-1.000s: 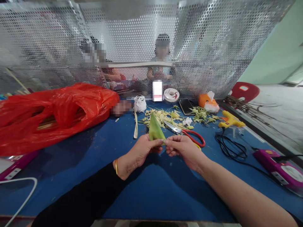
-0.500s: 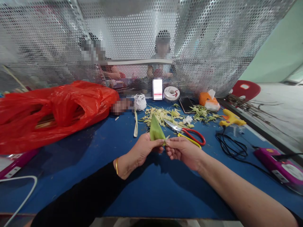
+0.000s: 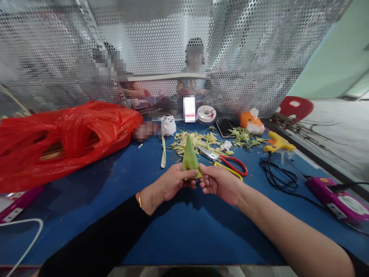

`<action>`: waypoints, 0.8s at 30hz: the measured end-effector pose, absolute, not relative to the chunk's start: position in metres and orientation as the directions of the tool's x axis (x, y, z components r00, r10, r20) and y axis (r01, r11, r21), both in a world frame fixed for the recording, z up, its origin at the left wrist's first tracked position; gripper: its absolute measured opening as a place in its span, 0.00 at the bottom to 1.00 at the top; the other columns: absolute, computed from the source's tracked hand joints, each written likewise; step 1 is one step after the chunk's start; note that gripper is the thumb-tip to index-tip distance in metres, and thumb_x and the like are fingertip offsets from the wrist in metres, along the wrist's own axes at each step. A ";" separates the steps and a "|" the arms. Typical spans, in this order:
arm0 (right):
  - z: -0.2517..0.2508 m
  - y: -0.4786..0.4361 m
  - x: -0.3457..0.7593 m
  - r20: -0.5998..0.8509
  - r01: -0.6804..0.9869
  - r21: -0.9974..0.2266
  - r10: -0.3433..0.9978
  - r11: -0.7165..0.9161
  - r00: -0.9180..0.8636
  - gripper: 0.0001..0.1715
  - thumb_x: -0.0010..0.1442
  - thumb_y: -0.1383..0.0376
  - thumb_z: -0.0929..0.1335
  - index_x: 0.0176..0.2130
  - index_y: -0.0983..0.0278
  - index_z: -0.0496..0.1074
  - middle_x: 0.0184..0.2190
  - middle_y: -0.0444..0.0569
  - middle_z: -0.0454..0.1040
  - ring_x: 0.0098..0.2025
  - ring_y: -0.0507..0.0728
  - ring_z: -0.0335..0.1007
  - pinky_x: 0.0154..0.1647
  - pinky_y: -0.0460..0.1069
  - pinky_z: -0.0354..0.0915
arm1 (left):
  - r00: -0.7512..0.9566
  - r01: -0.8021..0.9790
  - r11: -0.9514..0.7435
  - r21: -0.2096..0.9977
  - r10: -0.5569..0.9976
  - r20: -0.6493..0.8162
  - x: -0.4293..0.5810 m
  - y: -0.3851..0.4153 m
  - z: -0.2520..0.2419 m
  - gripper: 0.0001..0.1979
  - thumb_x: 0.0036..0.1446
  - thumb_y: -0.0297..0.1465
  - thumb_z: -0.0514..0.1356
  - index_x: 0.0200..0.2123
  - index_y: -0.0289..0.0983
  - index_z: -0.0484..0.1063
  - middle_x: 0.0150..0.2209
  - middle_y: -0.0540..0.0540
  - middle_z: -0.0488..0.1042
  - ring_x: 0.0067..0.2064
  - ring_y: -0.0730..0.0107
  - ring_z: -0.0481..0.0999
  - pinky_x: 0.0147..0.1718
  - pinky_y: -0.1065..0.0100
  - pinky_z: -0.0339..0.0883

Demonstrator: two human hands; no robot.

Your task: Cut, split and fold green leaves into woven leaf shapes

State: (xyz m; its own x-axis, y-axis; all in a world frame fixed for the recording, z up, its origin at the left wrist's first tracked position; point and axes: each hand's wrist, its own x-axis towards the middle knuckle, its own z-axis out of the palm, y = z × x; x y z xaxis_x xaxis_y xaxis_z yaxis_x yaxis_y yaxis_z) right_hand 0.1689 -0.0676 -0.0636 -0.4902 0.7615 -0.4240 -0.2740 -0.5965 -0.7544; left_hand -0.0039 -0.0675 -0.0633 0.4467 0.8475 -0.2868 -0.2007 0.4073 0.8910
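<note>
A folded green leaf (image 3: 189, 156) stands point up between my hands, above the blue table. My left hand (image 3: 174, 179) grips its lower left part, the thumb lying across the front. At the lower right edge of the leaf, my right hand (image 3: 220, 181) pinches with thumb and forefinger. Just beyond my right hand lie scissors (image 3: 235, 165) with one red and one yellow handle, their blades spread. Behind the leaf is a heap of pale green leaf trimmings (image 3: 178, 142).
At left lies a red plastic bag (image 3: 72, 134). A ball of white string (image 3: 168, 125), a ribbon spool (image 3: 206, 114), a phone (image 3: 225, 127) and an orange tissue pack (image 3: 251, 122) line the back. At right are a yellow glue gun (image 3: 278, 142) and a purple power strip (image 3: 336, 200).
The leaf has turned more upright and its tip now points nearly straight up. My right thumb and fingers have shifted slightly upward along its edge. The camera view has swung a little.
</note>
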 end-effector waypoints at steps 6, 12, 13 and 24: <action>-0.061 -0.071 0.168 -0.397 -0.303 -0.743 0.758 -0.596 -0.517 0.17 0.49 0.59 0.76 0.24 0.68 0.72 0.17 0.42 0.69 0.19 0.46 0.64 0.20 0.41 0.62 | 0.537 -0.202 0.387 0.900 0.812 -0.229 -0.006 -0.066 -0.064 0.13 0.47 0.34 0.70 0.32 0.30 0.78 0.28 0.44 0.77 0.26 0.77 0.72 0.28 0.75 0.65; -0.053 -0.072 0.171 -0.377 -0.281 -0.753 0.740 -0.595 -0.557 0.17 0.49 0.59 0.75 0.23 0.67 0.70 0.17 0.42 0.68 0.19 0.47 0.64 0.21 0.42 0.63 | 0.549 -0.206 0.350 0.914 0.814 -0.188 -0.009 -0.065 -0.066 0.12 0.47 0.33 0.70 0.33 0.31 0.78 0.29 0.44 0.78 0.28 0.75 0.74 0.28 0.74 0.66; -0.052 -0.072 0.171 -0.381 -0.281 -0.750 0.740 -0.598 -0.555 0.17 0.51 0.58 0.74 0.23 0.67 0.70 0.18 0.42 0.69 0.20 0.48 0.65 0.22 0.43 0.64 | 0.549 -0.212 0.346 0.914 0.816 -0.181 -0.010 -0.065 -0.066 0.12 0.48 0.33 0.69 0.34 0.31 0.78 0.30 0.43 0.78 0.28 0.74 0.74 0.29 0.74 0.66; -0.062 -0.070 0.167 -0.307 -0.345 -0.802 0.832 -0.487 -0.462 0.17 0.45 0.57 0.77 0.25 0.67 0.72 0.16 0.41 0.70 0.18 0.47 0.64 0.21 0.42 0.63 | 0.592 -0.258 0.421 0.870 0.780 -0.202 -0.008 -0.066 -0.065 0.17 0.45 0.35 0.71 0.38 0.32 0.77 0.33 0.42 0.79 0.33 0.68 0.78 0.35 0.70 0.70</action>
